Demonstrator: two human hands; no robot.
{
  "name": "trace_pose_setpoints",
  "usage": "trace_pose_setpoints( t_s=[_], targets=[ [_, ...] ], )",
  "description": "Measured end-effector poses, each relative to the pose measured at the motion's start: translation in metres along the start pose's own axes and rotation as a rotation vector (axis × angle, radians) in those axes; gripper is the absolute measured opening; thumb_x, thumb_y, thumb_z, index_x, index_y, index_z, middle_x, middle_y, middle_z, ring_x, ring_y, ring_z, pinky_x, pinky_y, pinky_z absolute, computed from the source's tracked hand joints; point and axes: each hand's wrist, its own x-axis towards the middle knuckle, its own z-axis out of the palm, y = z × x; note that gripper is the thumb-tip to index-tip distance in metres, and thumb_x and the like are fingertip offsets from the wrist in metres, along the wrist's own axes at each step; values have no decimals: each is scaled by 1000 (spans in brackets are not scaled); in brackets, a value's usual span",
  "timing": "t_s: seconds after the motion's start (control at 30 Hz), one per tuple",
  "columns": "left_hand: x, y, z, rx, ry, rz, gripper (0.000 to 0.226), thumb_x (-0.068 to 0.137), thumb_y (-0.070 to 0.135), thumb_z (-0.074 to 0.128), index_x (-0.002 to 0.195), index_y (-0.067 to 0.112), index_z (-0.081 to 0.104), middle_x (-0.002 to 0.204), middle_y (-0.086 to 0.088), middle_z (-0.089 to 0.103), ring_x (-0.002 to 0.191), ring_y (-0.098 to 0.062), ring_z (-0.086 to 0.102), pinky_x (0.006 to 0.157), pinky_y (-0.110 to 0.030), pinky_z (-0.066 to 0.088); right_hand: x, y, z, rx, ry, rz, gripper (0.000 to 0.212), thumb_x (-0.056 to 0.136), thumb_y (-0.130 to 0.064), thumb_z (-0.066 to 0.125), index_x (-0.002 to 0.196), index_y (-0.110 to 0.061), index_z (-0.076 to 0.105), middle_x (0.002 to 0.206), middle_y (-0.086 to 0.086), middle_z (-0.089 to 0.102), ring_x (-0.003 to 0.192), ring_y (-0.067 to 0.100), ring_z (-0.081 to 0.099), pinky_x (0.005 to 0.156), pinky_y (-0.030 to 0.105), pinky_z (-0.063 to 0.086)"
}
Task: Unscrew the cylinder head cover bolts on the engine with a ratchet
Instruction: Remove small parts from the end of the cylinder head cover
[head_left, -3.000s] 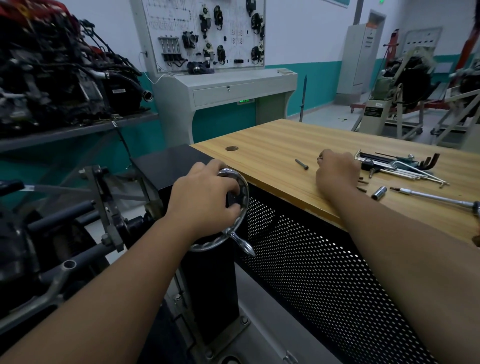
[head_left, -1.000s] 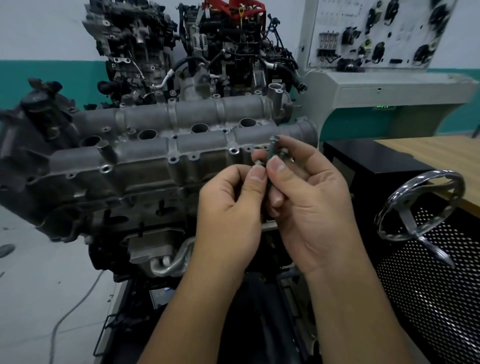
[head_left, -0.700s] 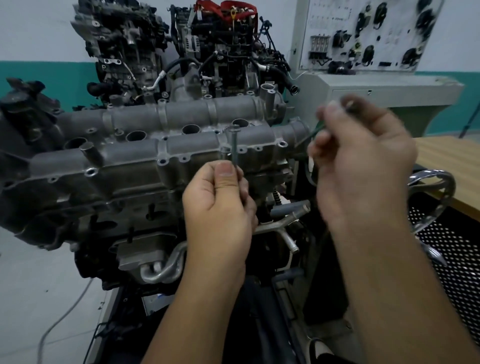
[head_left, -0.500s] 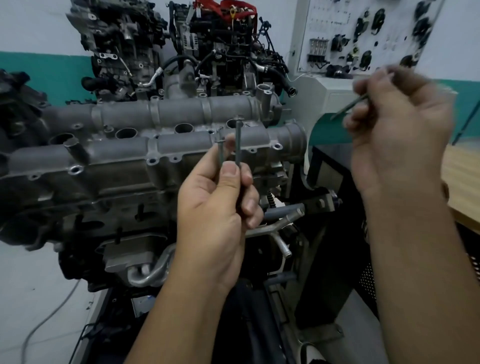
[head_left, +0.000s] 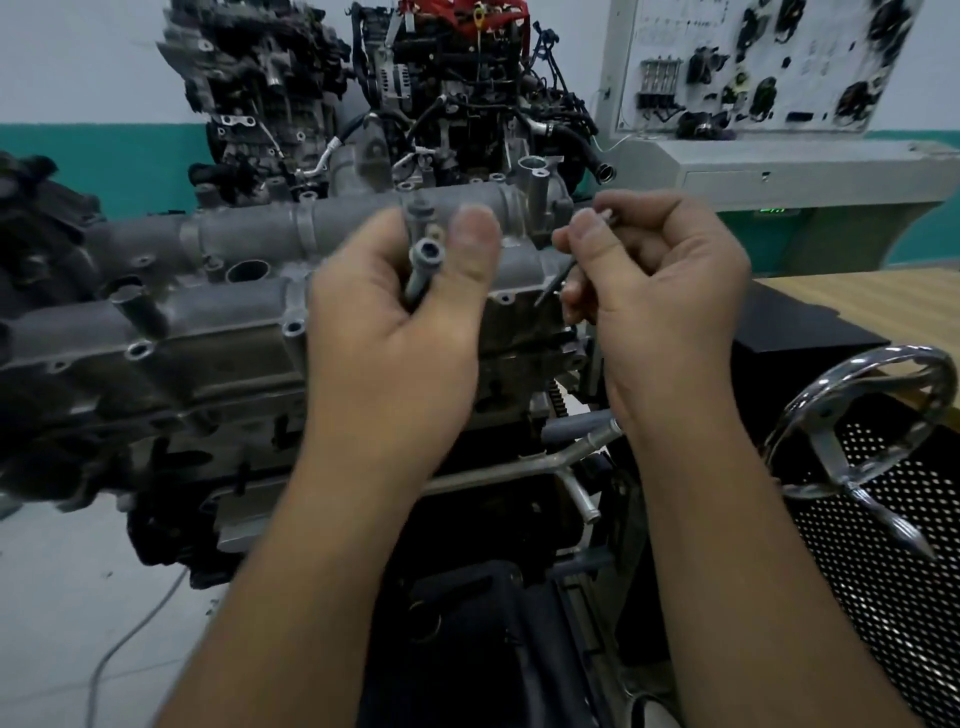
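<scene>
Teal-banded wall behind engine (head_left: 208, 332); left hand (head_left: 395, 332) and right hand (head_left: 670, 291) pinch bolts.

Grey cylinder head cover (head_left: 208, 332); silver bolt (head_left: 423, 270); teal wall band (head_left: 104, 161); chrome handwheel (head_left: 862, 421); black perforated panel (head_left: 893, 582).

No text, label or number can be read. Small green lit characters are seen on the front of the grey console (head_left: 779, 176) at the far right, but they are too blurred to be made out.

Two bare forearms, sleeveless to the frame edge, short-nailed fingers (head_left: 470, 234).
</scene>
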Motion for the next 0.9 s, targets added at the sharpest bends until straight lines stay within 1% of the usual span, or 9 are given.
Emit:
trace_pose_setpoints(
  t_s=[0.1,0.17,0.23,0.33,0.43,0.57,0.73,0.83,0.9],
  targets=[
    [36,4,-30,602,-3,264,46,106,43,49,67,19,48,59,2,44,54,-12,37,51,-29,28,7,-2,0,-72,-34,-131,13,94,-4,71,95,-15,64,80,13,74,52,18,62,49,30,51],
    [49,-3,-44,941,-40,279,42,103,40,52,64,27,41,59,8,41,58,-18,39,55,-32,28,14,-5,-3,-81,-56,-201,15,94,-4,70,95,-18,62,78,12,73,50,18,60,48,29,50],
    [50,-15,-51,1081,-115,239,37,101,41,56,67,29,47,61,11,44,63,-26,43,56,-32,31,21,-6,-5,-160,-137,-193,17,94,-4,70,94,-20,62,76,7,74,48,12,60,47,26,48],
    [48,-23,-51,1056,-138,247,32,95,57,56,77,31,60,62,15,51,61,-22,49,53,-30,39,25,-5,-8,-200,-251,-124,16,95,-4,68,96,-18,61,75,7,74,46,12,56,45,26,46],
    [49,-28,-48,966,-142,318,38,88,68,59,83,31,64,66,16,55,64,-21,55,57,-37,52,26,-4,-13,-227,-319,-161,15,94,-5,70,97,-16,61,77,7,75,46,14,58,46,26,48],
    [50,-32,-47,900,-252,413,55,74,81,62,86,28,70,68,13,53,69,-22,54,65,-37,47,28,-1,-17,-365,-412,-189,20,89,-6,78,93,-20,64,74,2,73,48,10,61,46,19,47],
    [48,-32,-50,987,-298,479,52,65,66,73,100,28,69,69,24,36,67,-21,43,65,-33,32,30,-4,-29,-387,-531,-148,17,86,-4,80,92,-17,72,72,-1,71,53,9,65,49,17,50],
    [46,-35,-50,978,-293,498,55,66,60,77,109,27,71,73,27,31,69,-22,42,66,-34,34,32,-4,-37,-422,-580,-162,14,93,-5,73,101,-17,75,65,0,70,49,16,64,47,22,50],
    [45,-34,-51,981,-287,500,55,65,58,79,110,27,72,72,26,29,69,-21,42,66,-35,35,34,-5,-39,-509,-566,-224,17,95,-7,72,103,-21,76,73,-2,69,54,10,63,53,20,49]
  ],
)
